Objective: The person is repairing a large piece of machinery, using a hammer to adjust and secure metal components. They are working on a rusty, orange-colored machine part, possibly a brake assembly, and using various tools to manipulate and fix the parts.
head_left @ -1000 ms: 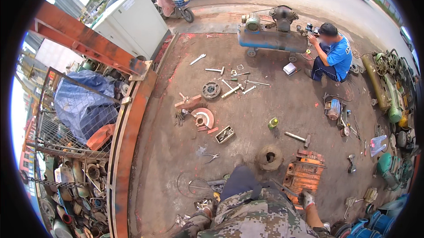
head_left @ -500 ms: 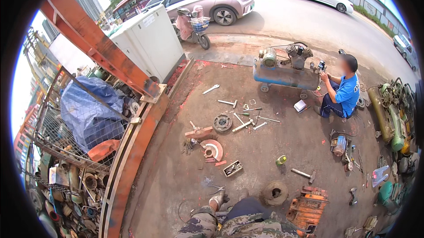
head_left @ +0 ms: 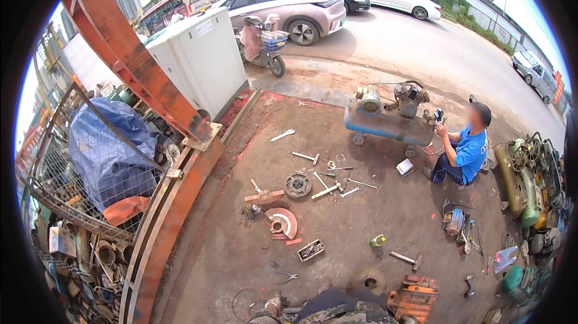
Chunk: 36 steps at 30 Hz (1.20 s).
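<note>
My left hand [head_left: 274,306], seemingly in a light and dark glove with a camouflage sleeve behind it, shows small at the lower edge. Its fingers are too unclear to read. Just ahead of it, pliers [head_left: 287,277] lie spread on the ground, apart from the hand. My right hand is out of sight; camouflage cloth [head_left: 361,313] and a dark blue trouser leg [head_left: 328,301] fill the bottom middle. Beyond the leg lies a round rusty metal part [head_left: 367,279]. To its right stands an orange ribbed motor housing [head_left: 412,300].
Ahead lie a small toolbox [head_left: 311,250], a green bottle [head_left: 377,241], a hammer [head_left: 406,260], a grinding disc [head_left: 282,223] and several wrenches. A person in blue [head_left: 471,149] squats at an air compressor [head_left: 388,122]. An orange beam [head_left: 165,234] borders the left.
My view has tilted up and shifted, so the ground items sit lower or further left. My left hand has drawn back from the pliers toward my body.
</note>
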Tool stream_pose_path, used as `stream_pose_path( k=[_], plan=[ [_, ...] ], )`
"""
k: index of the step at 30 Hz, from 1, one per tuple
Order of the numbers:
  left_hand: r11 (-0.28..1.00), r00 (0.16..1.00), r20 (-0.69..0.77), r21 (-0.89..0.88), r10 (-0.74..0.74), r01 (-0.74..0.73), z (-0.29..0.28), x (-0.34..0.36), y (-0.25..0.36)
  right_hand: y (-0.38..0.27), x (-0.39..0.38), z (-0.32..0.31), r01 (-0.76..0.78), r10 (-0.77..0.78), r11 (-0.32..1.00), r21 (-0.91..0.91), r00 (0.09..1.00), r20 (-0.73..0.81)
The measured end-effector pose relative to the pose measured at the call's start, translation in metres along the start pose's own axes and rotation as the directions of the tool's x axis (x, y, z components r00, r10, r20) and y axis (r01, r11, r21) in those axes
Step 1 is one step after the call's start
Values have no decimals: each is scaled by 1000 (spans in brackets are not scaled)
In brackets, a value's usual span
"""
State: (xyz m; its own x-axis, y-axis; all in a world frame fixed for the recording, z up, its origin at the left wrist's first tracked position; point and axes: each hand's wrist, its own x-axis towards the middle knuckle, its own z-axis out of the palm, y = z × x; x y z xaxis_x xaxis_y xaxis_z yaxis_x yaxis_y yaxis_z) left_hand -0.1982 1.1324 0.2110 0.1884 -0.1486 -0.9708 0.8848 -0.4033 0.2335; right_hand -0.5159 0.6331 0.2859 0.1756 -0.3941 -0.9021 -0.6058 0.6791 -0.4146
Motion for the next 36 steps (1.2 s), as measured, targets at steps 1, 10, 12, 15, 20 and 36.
stream_pose_path(
  k=[1, 10, 12, 15, 20, 36],
  plan=[
    [998, 999, -43, -50, -27, 25, -3, -2, -6, -7, 1, 5, 0, 0, 1000, -22, 1000, 7],
    [980, 994, -70, -179, 80, -92, 17, -18, 26, -82, 52, 58, 15, 7, 982, -190, 993, 115],
    [967, 989, -99, -218, 110, -130, 20, -23, 36, -102, 66, 71, 8, 26, 973, -231, 990, 142],
    [948, 981, -154, -277, 115, -155, 20, -43, 33, -121, 98, 89, -27, 80, 957, -289, 981, 175],
    [936, 973, -203, -309, 108, -168, 29, -69, 34, -145, 185, 78, -65, 122, 957, -284, 975, 188],
    [895, 900, -434, -416, -41, -159, -70, -58, 39, -69, 184, 109, -227, 234, 971, -78, 967, 104]
  ],
)
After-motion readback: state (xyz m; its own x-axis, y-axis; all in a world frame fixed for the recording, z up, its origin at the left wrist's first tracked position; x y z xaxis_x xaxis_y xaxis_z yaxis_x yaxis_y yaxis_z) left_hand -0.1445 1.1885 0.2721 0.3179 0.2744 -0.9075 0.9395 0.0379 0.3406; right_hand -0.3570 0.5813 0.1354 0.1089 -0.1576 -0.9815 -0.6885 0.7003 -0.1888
